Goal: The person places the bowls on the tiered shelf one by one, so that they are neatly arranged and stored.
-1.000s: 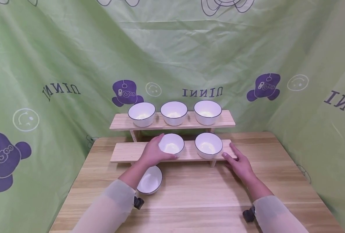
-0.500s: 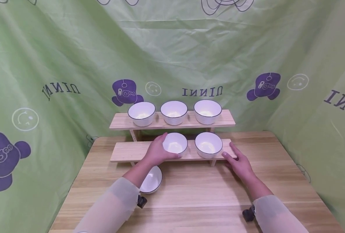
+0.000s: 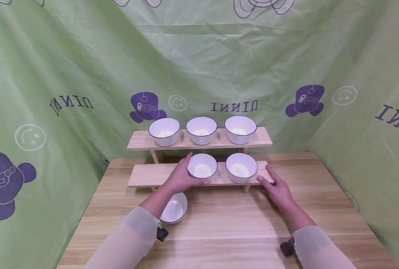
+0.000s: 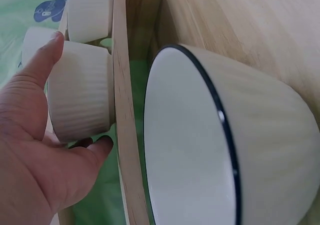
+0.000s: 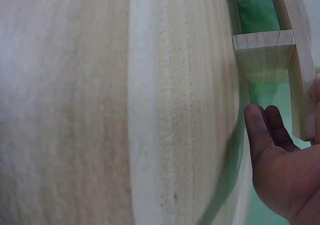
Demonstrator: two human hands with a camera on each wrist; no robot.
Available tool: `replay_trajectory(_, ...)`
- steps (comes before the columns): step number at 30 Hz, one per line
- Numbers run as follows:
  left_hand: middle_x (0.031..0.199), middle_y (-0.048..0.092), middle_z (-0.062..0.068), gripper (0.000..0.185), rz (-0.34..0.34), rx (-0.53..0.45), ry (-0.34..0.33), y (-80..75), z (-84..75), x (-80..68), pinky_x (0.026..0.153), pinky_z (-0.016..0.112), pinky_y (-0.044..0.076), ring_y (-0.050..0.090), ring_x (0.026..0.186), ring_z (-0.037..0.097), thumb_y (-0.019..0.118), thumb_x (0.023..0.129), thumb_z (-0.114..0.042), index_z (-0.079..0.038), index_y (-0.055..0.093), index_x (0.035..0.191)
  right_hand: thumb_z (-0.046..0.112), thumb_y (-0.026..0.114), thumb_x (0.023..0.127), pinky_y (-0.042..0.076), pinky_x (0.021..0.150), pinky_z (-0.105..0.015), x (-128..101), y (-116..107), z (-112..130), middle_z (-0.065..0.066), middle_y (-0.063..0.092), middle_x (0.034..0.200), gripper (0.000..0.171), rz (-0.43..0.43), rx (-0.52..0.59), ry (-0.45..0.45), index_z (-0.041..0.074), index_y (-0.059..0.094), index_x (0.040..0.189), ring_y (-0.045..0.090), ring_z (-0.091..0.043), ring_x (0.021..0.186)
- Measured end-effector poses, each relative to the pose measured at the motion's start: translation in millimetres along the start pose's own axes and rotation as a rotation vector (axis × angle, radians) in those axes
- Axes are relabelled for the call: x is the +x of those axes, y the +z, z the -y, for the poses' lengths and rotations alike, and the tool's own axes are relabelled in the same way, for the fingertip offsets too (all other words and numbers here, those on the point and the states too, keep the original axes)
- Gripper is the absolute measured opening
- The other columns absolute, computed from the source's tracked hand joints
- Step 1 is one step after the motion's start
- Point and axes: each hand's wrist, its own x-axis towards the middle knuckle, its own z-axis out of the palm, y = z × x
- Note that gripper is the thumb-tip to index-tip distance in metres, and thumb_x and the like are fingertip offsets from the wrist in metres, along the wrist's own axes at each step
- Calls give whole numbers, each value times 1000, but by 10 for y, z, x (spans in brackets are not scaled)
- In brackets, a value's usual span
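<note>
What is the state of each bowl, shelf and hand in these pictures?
Left hand: grips the held bowl.
Held bowl: upright on lower shelf.
Neighbour bowl: upright, untouched.
Three upper bowls: upright on upper shelf.
Table bowl: tilted.
Right hand: fingers straight, at the lower shelf's end.

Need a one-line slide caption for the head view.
Left hand holds a white bowl on the lower wooden shelf; right hand rests at the shelf's right end.
</note>
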Motion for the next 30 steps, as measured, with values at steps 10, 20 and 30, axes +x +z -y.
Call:
replay_trajectory(10, 152, 32, 9, 129, -4, 1, 25, -103, 122, -77, 112, 45, 29, 35, 138, 24, 85, 54, -64, -19, 19, 155, 60, 63, 84, 51, 88, -31, -21, -4, 14, -17, 5, 160, 84, 5, 54, -2, 43, 16, 152, 44, -39, 130)
replay_trajectory(20, 146, 38, -1, 104, -26, -80, 4, -212, 154, -219, 106, 44, 40, 44, 132, 25, 85, 60, -60, -23, 40, 146, 58, 64, 84, 51, 88, -31, -33, 1, 31, -14, 2, 161, 84, 14, 107, 7, 44, 16, 151, 45, -39, 129)
replay_trajectory(30, 142, 42, -6, 86, -15, -165, -16, -295, 314, -380, 108, 40, 38, 41, 134, 20, 84, 69, -50, -27, 44, 142, 59, 63, 84, 52, 87, -32, -22, 14, 18, -14, 3, 161, 84, 19, 98, 1, 45, 15, 151, 47, -39, 127)
